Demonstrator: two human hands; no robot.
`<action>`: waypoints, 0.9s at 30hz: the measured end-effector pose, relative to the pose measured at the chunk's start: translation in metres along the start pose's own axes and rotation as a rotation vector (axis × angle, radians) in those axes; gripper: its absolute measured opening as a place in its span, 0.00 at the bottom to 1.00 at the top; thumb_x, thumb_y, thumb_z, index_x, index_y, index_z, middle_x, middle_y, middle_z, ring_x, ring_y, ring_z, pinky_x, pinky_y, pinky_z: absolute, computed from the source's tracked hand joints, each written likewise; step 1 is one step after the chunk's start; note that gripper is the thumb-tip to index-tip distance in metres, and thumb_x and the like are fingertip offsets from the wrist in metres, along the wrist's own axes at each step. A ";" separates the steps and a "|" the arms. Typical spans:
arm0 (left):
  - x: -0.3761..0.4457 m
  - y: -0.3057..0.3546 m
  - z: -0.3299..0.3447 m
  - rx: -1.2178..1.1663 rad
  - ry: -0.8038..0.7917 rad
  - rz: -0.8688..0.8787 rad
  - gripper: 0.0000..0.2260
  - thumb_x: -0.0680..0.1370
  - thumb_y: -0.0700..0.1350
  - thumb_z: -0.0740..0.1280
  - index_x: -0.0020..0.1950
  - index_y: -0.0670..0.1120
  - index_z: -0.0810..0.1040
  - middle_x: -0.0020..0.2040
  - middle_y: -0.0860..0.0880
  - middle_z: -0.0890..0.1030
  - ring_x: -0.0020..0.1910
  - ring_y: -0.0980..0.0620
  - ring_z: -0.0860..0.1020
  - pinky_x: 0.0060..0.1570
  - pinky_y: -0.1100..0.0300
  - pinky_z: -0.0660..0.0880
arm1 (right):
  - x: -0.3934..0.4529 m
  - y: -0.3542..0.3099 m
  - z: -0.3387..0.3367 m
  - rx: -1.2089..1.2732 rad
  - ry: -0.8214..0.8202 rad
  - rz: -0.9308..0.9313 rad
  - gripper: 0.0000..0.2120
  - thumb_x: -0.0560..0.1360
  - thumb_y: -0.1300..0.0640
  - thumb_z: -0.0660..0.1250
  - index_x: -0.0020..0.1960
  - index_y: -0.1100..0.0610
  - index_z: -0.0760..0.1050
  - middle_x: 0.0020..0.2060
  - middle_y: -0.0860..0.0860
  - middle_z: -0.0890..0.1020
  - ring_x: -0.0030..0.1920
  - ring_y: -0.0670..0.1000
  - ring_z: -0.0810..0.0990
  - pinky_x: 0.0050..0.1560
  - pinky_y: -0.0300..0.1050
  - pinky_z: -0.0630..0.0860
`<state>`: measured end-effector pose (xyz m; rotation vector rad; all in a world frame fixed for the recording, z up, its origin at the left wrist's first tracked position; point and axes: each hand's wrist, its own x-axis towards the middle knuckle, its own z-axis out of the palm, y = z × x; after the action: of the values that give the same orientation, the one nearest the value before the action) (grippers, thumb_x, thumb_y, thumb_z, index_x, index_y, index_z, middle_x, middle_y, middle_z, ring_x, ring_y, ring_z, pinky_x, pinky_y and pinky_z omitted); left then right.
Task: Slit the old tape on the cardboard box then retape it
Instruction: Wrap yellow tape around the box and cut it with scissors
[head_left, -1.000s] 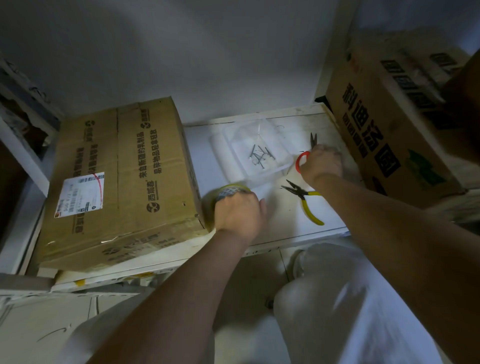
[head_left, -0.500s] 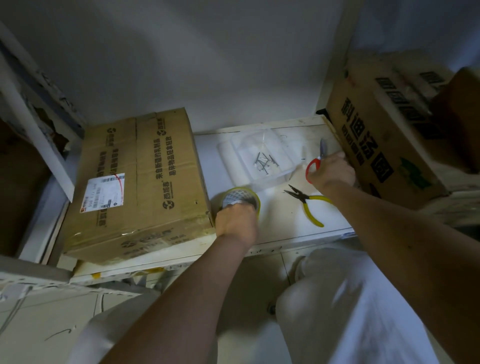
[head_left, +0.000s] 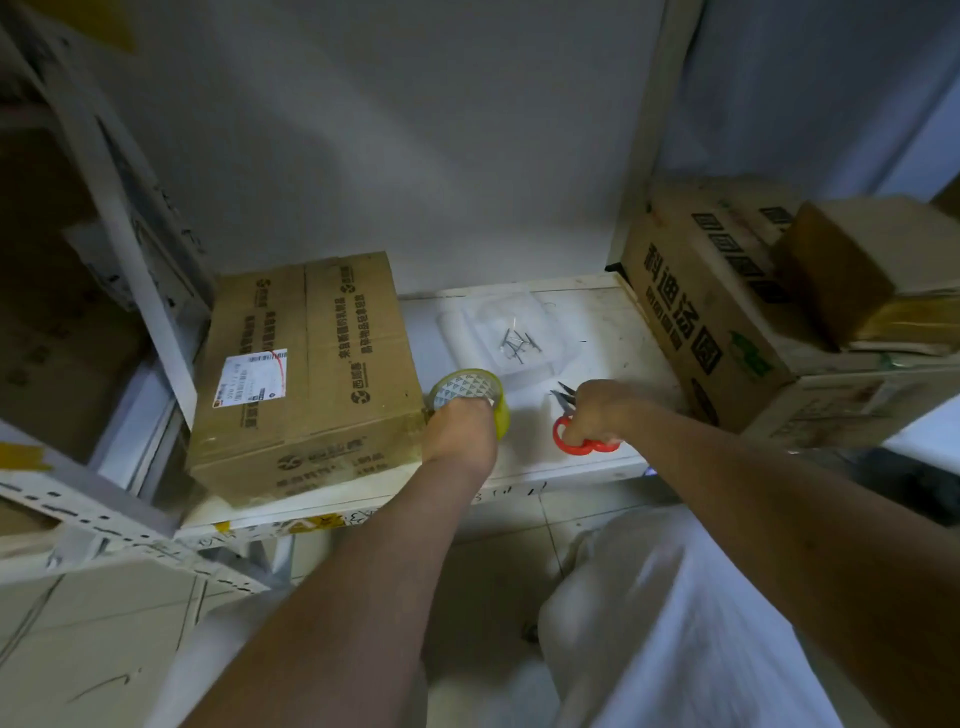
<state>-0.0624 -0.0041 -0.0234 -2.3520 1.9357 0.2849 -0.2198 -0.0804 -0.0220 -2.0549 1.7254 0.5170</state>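
Cardboard box (head_left: 306, 374) lies just left of tape-holding left grip (head_left: 460, 434) (shelf-level).

A storeroom, by the look of it: white slotted-steel shelving (head_left: 93, 512) against a bare wall, a tiled floor (head_left: 78, 639) below. Printed cardboard cartons (head_left: 701, 322) sit stacked right of the hands, and a labelled shipping box (head_left: 306, 364) left of them.

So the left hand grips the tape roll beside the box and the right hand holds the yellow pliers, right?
Not quite. In the head view the right hand grips red-handled scissors, not yellow pliers. The left hand does grip the tape roll beside the box.
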 end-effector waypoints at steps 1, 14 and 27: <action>-0.003 0.000 -0.001 0.006 0.004 0.009 0.12 0.81 0.38 0.60 0.63 0.41 0.75 0.58 0.40 0.79 0.57 0.42 0.79 0.49 0.53 0.77 | -0.002 -0.004 0.001 -0.013 -0.024 -0.043 0.13 0.70 0.52 0.69 0.49 0.60 0.75 0.35 0.51 0.75 0.34 0.48 0.74 0.31 0.39 0.70; 0.004 -0.009 0.000 -0.066 0.023 0.079 0.12 0.81 0.39 0.60 0.63 0.42 0.74 0.59 0.40 0.78 0.58 0.41 0.78 0.51 0.52 0.76 | 0.038 -0.017 0.036 -0.307 0.235 -0.262 0.23 0.75 0.42 0.64 0.60 0.59 0.66 0.54 0.55 0.79 0.53 0.57 0.79 0.45 0.46 0.70; 0.004 -0.018 0.004 -0.801 0.155 0.041 0.07 0.79 0.43 0.64 0.43 0.42 0.75 0.38 0.43 0.76 0.40 0.41 0.76 0.41 0.53 0.73 | 0.049 -0.009 0.027 0.174 0.253 -0.257 0.14 0.75 0.63 0.61 0.60 0.58 0.75 0.58 0.57 0.78 0.58 0.59 0.76 0.58 0.48 0.74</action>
<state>-0.0440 -0.0038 -0.0287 -2.8406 2.2325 1.0906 -0.2034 -0.1057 -0.0696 -2.2439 1.5401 0.0271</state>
